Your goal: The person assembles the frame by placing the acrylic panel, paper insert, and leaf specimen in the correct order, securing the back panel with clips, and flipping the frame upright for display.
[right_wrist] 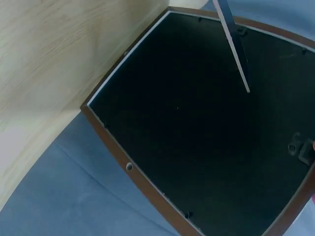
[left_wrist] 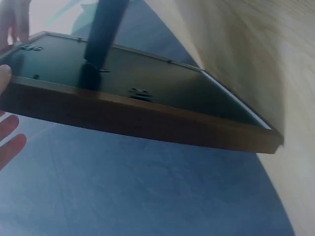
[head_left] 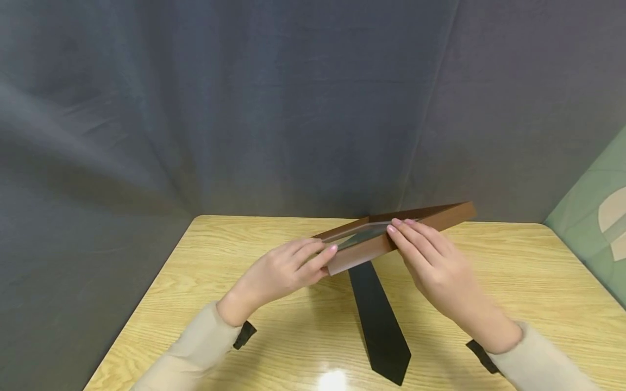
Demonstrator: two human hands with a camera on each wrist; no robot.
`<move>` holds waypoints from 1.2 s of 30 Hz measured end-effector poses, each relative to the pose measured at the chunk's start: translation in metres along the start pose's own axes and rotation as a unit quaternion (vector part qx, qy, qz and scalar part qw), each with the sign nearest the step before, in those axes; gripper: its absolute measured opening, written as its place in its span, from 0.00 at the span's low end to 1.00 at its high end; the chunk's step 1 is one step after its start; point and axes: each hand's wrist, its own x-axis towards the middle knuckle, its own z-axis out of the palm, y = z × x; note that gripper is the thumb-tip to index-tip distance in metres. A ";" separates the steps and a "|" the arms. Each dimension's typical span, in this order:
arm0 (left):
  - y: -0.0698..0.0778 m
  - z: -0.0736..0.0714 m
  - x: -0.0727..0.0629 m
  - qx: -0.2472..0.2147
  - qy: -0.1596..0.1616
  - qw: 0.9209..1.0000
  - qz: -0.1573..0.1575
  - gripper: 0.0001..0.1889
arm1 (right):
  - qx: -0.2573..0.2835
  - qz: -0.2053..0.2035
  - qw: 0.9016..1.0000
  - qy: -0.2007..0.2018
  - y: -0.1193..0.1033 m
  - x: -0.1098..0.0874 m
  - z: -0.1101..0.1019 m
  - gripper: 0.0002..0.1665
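A brown-rimmed picture frame (head_left: 359, 254) is held tilted above the table, its upper face turned away from the head camera. My left hand (head_left: 288, 270) grips its left corner, thumb on the near rim. On the near rim's middle, the fingers of my right hand (head_left: 435, 266) lie over the top edge and hold it. A long black stand leg (head_left: 379, 323) with a pointed end sticks out beneath the frame towards me. Both wrist views show the dark backing (right_wrist: 187, 118) with small metal clips, and the leg (left_wrist: 106, 32) standing out from it.
The light wood-grain table (head_left: 215, 282) lies under the frame. Behind it hangs a dark grey-blue curtain (head_left: 303, 108), which also covers the left side. A green patterned panel (head_left: 592, 228) stands along the right edge.
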 end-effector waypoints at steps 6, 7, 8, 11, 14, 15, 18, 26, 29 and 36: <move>0.004 0.005 -0.004 -0.010 0.012 1.000 0.000 0.32 | 0.008 0.004 1.000 0.012 -0.001 0.000 0.004 0.19; 0.005 0.005 -0.003 -0.012 0.012 1.000 -0.001 0.32 | 0.009 0.004 1.000 0.015 0.000 -0.001 0.005 0.19; 0.006 0.006 -0.003 -0.014 0.012 1.000 -0.002 0.33 | 0.012 0.006 1.000 0.018 0.001 -0.001 0.005 0.20; 0.010 0.006 -0.002 -0.021 0.010 1.000 0.002 0.33 | 0.015 0.009 1.000 0.026 0.004 -0.003 0.006 0.21; 0.015 0.005 0.002 -0.023 0.008 1.000 0.005 0.30 | 0.019 0.014 0.999 0.033 0.008 -0.003 0.008 0.21; 0.017 0.004 0.004 -0.021 0.009 1.000 0.006 0.30 | 0.020 0.016 0.999 0.034 0.010 -0.004 0.010 0.21; 0.023 0.005 0.012 -0.018 0.015 1.000 0.007 0.31 | 0.026 0.025 0.999 0.026 0.017 -0.007 0.013 0.21; 0.032 0.012 0.022 -0.009 -0.002 1.000 0.014 0.31 | 0.039 0.042 0.998 -0.008 0.031 -0.015 0.015 0.17; 0.032 0.015 0.016 -0.030 -0.022 0.999 0.004 0.30 | 0.040 0.028 0.999 -0.013 0.027 -0.013 0.013 0.21; 0.026 0.022 -0.010 -0.061 -0.058 0.996 -0.037 0.34 | 0.051 -0.046 0.998 0.004 0.001 -0.003 0.007 0.24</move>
